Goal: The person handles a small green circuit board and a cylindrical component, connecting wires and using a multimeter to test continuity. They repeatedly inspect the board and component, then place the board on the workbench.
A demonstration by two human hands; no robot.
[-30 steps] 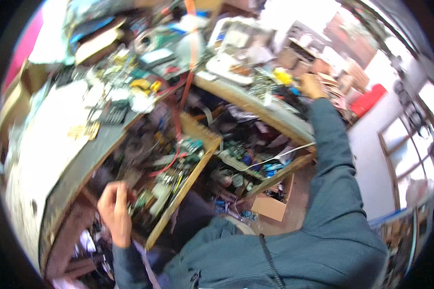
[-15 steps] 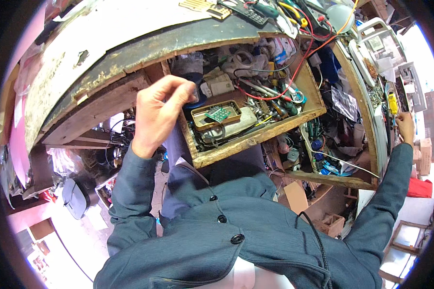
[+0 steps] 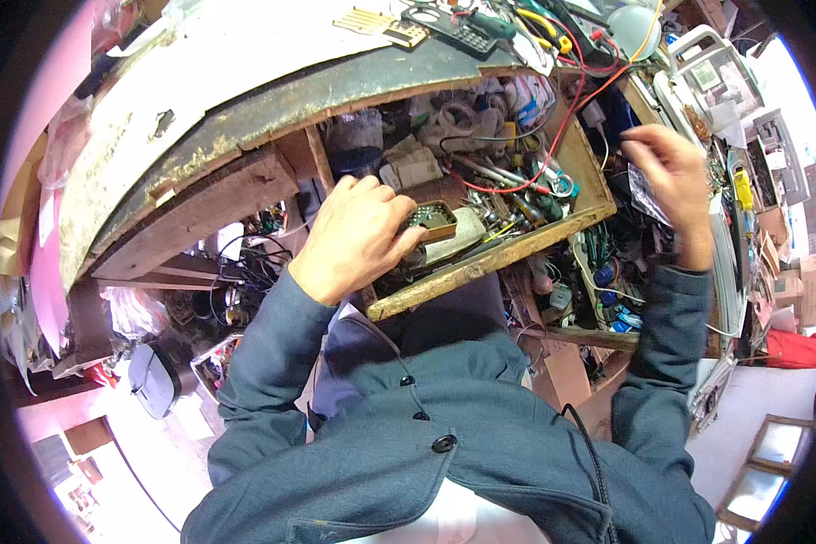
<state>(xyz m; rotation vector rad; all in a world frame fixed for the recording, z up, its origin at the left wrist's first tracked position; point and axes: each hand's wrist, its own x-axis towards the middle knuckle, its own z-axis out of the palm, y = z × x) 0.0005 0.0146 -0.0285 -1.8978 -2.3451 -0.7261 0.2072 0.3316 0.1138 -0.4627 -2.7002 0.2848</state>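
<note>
Fingers of left hand (image 3: 352, 243) curled on small brown box (image 3: 433, 218) in wooden drawer (image 3: 490, 260); right hand (image 3: 669, 172) loosely open, empty.

Under the left hand (image 3: 352, 240) sits a brown box (image 3: 433, 220) with a green board. Red wires (image 3: 553, 136) run near the right hand (image 3: 666, 172).

Left hand (image 3: 354, 240) curled, right hand (image 3: 666, 168) raised

Small box (image 3: 433, 220) inside open drawer (image 3: 480, 265)
</note>
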